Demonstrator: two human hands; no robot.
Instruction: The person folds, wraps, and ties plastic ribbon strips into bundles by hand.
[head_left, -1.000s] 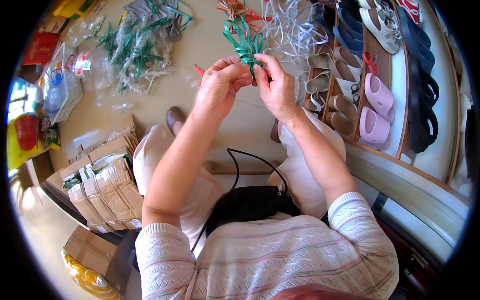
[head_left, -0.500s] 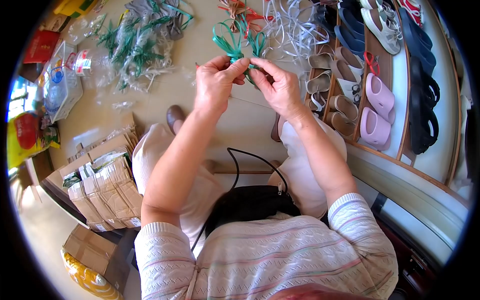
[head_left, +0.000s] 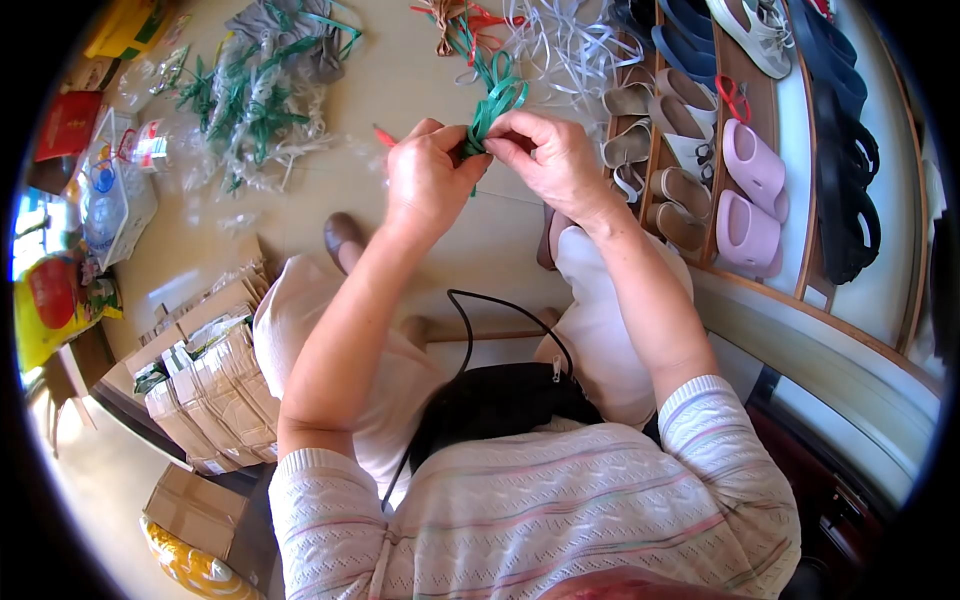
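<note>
Both hands are raised in front of me, above the floor, at a looped bundle of green plastic strapping (head_left: pixel 497 98). My left hand (head_left: pixel 428 178) is closed, its thumb and forefinger pinching the lower part of the bundle. From the other side, my right hand (head_left: pixel 545 158) grips the strapping between thumb and fingertips. The loops stand up beyond the fingers, and a short green end hangs below them. My fingers hide where the strands cross. A small red pointed thing (head_left: pixel 383 136) shows beside my left hand; what it is I cannot make out.
Loose white strips (head_left: pixel 570 50) and red strips (head_left: pixel 482 35) lie ahead on the floor. Green and clear plastic strands (head_left: pixel 255 105) are heaped at left. A shoe rack (head_left: pixel 708 262) with pink slippers (head_left: pixel 752 165) and red-handled scissors (head_left: pixel 733 98) stands right. Cardboard boxes (head_left: pixel 215 395) sit left.
The green loops, spread to two sides before, now stand together and lean right. My left hand has turned slightly, and a green end now shows below the fingers. The view has shifted a little.
</note>
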